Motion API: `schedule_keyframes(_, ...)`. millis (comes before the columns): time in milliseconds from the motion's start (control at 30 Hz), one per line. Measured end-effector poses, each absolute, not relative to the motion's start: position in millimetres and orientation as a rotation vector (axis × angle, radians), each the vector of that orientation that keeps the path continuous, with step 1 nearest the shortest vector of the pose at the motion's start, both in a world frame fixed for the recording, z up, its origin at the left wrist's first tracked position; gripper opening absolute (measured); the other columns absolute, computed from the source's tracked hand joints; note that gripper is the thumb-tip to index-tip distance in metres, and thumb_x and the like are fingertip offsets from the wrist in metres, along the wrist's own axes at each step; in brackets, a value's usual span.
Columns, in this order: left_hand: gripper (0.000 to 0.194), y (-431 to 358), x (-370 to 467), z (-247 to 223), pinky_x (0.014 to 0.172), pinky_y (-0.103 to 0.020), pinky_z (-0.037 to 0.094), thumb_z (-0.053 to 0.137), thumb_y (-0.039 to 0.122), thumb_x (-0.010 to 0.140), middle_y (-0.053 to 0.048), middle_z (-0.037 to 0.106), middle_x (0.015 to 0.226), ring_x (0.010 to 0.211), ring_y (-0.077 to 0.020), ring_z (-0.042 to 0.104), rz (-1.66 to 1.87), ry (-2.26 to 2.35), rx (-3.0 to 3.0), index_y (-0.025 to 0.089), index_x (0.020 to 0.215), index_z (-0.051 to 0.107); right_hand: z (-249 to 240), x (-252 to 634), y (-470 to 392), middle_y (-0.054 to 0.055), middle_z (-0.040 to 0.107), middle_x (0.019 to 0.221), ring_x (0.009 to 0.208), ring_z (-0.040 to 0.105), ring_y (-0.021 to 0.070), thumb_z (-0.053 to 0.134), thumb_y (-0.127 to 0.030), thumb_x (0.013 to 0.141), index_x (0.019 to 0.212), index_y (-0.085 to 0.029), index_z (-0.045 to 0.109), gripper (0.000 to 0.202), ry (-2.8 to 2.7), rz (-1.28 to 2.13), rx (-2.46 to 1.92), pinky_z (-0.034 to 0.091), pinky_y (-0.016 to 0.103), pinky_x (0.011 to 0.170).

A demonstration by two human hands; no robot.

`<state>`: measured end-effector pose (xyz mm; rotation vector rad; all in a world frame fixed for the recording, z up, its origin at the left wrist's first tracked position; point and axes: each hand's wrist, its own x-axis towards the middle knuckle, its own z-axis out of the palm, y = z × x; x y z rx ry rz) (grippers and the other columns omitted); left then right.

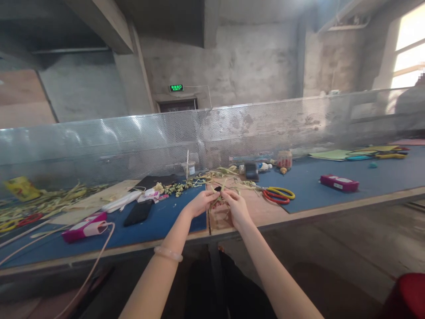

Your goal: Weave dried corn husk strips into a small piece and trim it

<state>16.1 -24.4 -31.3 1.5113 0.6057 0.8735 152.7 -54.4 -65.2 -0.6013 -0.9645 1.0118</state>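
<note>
My left hand [200, 204] and my right hand [236, 207] meet at the table's front edge, both closed with fingertips pinched together. Between them they hold pale green plant strips [223, 183], with loose ends sticking up. A small dark piece [218, 188] shows at the fingertips; what it is I cannot make out. Just right of my right hand lie scissors [279, 195] with red and yellow handles. Behind my hands spreads a heap of dry plant strips [229, 171] with small curled bits [179, 186]. A wooden board [265, 204] lies below my hands.
Left on the blue tabletop are a black phone [138, 212] and a purple box [73, 234] with a cable. Another purple box [339, 182], a jar [284, 158] and green sheets [332, 153] are at right. A perforated metal screen [239, 128] runs behind; a person [411, 106] is beyond it.
</note>
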Motion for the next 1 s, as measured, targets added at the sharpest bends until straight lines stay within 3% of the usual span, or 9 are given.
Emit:
schedule_keyframes(267, 0.021, -18.5, 17.5, -32.1, 0.058, -0.022, 0.036, 0.072, 0.025, 0.067, -0.006, 0.065, 0.076, 0.070, -0.0123, 0.058, 0.960, 0.542, 1.416, 0.011, 0.081, 0.066, -42.8, 152.4, -33.9, -0.001, 0.054, 0.057, 0.053, 0.048, 0.0115, 0.066, -0.040, 0.059, 0.057, -0.015, 0.059, 0.026, -1.159, 0.968, -0.666, 0.039, 0.025, 0.052)
schedule_keyframes(467, 0.020, -10.5, 11.0, -36.7, 0.054, -0.021, 0.037, 0.074, 0.023, 0.065, -0.003, 0.063, 0.067, 0.056, -0.0081, 0.053, 1.207, 0.594, 1.220, 0.011, 0.080, 0.067, -33.2, 164.0, -14.8, -0.001, 0.052, 0.058, 0.053, 0.043, 0.0110, 0.050, -0.053, 0.074, 0.070, -0.014, 0.059, 0.040, -1.611, 0.801, -0.849, 0.035, 0.023, 0.051)
schedule_keyframes(600, 0.017, -11.5, 8.4, -40.0, 0.053, -0.021, 0.039, 0.074, 0.021, 0.065, -0.002, 0.063, 0.063, 0.051, -0.0075, 0.053, 1.222, 0.615, 1.180, 0.011, 0.075, 0.065, -33.1, 176.7, -11.1, -0.003, 0.046, 0.058, 0.055, 0.038, 0.0097, 0.043, -0.052, 0.081, 0.068, -0.015, 0.057, 0.041, -2.063, 0.724, -0.617, 0.032, 0.023, 0.054)
schedule_keyframes(767, 0.016, -13.9, 10.0, -42.5, 0.053, -0.023, 0.041, 0.071, 0.024, 0.067, -0.004, 0.064, 0.065, 0.054, -0.0120, 0.057, 1.137, 0.643, 1.211, 0.012, 0.076, 0.064, -36.1, 176.7, -4.6, -0.002, 0.048, 0.060, 0.058, 0.042, 0.0114, 0.045, -0.048, 0.082, 0.069, -0.015, 0.059, 0.038, -2.109, 0.717, -0.602, 0.035, 0.025, 0.060)
schedule_keyframes(900, 0.013, -11.8, 9.6, -45.7, 0.058, -0.024, 0.044, 0.069, 0.023, 0.068, -0.004, 0.065, 0.063, 0.058, -0.0136, 0.059, 1.148, 0.662, 1.254, 0.012, 0.072, 0.064, -47.3, 169.5, 4.6, 0.005, 0.054, 0.083, 0.077, 0.051, 0.0160, 0.054, -0.039, 0.078, 0.064, -0.016, 0.063, 0.029, -1.935, 0.603, -0.703, 0.041, 0.029, 0.072)
schedule_keyframes(1000, 0.011, -11.1, 8.1, -46.5, 0.062, -0.026, 0.045, 0.068, 0.022, 0.067, -0.004, 0.065, 0.063, 0.060, -0.0141, 0.059, 1.146, 0.657, 1.263, 0.012, 0.071, 0.064, -54.8, 164.9, 7.1, 0.007, 0.048, 0.101, 0.099, 0.047, 0.0200, 0.059, -0.029, 0.076, 0.063, -0.018, 0.066, 0.019, -1.853, 0.329, -0.747, 0.037, 0.034, 0.088)
